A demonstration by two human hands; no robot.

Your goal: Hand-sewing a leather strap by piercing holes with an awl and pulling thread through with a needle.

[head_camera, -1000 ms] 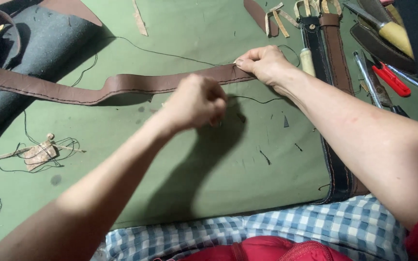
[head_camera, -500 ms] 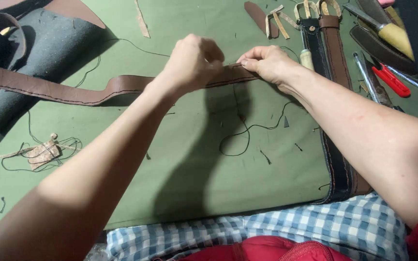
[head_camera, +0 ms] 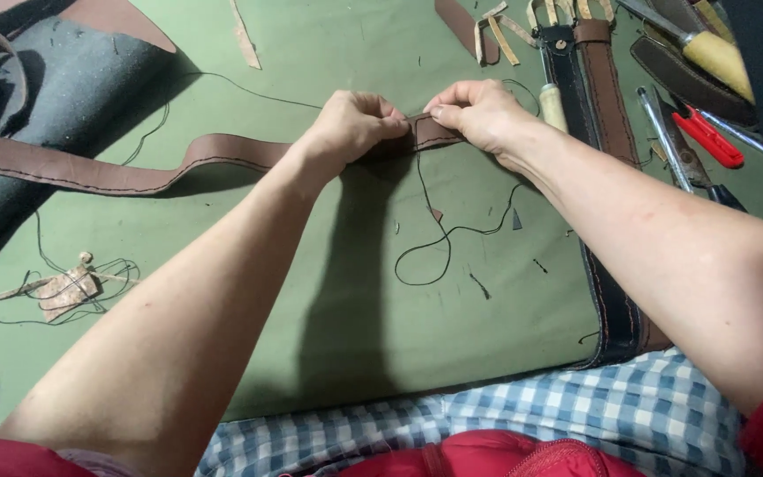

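Observation:
A long brown leather strap (head_camera: 117,172) with stitching along its edges lies across the green work mat (head_camera: 311,291). My left hand (head_camera: 351,128) pinches the strap near its right end. My right hand (head_camera: 479,113) grips the same end from the other side, fingertips almost meeting the left hand's. A black thread (head_camera: 439,234) hangs from the strap between my hands and loops loosely on the mat below.
Dark grey leather pieces (head_camera: 55,79) lie at the far left. A scrap with tangled thread (head_camera: 68,291) sits lower left. At the right are a stitched dark belt (head_camera: 607,97), a wooden-handled awl (head_camera: 554,102), a yellow-handled tool (head_camera: 708,57), red-handled cutter (head_camera: 708,137) and metal tools (head_camera: 664,141).
My left hand rose from the mat up to the strap and now pinches it next to my right hand. The thread went slack and fell into a loop below.

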